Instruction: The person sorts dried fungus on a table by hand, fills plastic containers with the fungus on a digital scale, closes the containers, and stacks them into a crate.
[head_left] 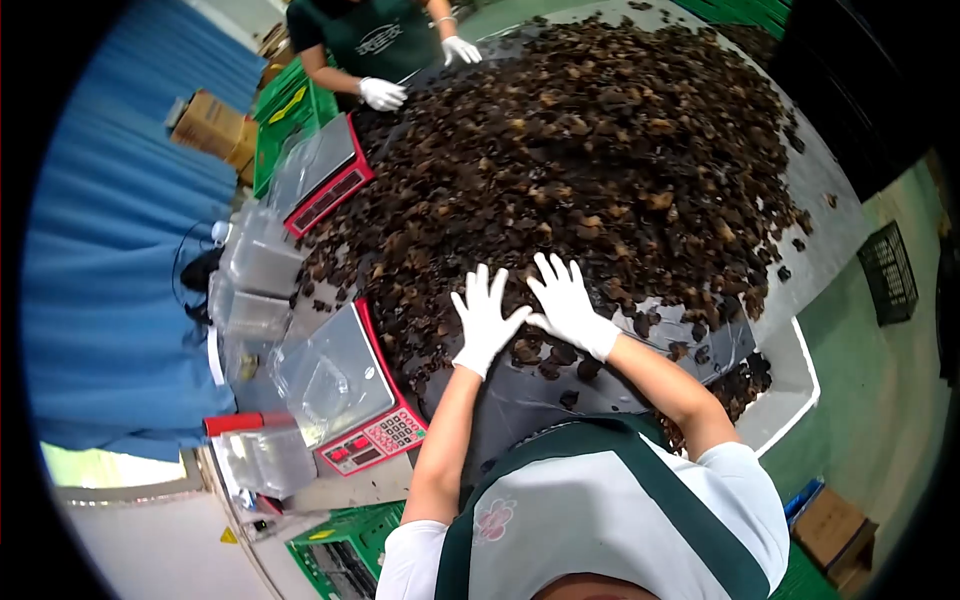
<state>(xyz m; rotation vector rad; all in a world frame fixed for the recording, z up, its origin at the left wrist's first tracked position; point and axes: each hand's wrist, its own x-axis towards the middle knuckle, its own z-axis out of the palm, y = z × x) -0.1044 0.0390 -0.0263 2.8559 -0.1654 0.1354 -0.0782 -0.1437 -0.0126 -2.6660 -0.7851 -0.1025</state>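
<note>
The co-worker (376, 38) — head cut off by the top edge.

1. Bright, fairly even light; the white-gloved fingers (482, 285) nearly washed out
2. Left of the fingers, glare on the clear plastic boxes (262, 262)
3. Far down-left of them, a bright, overexposed patch (110, 466) under the blue curtain (130, 260)
4. Up and far right, a black bulk (850, 90) swallows detail
5. Well outward from the fingers, bowed lines and black edges
</note>
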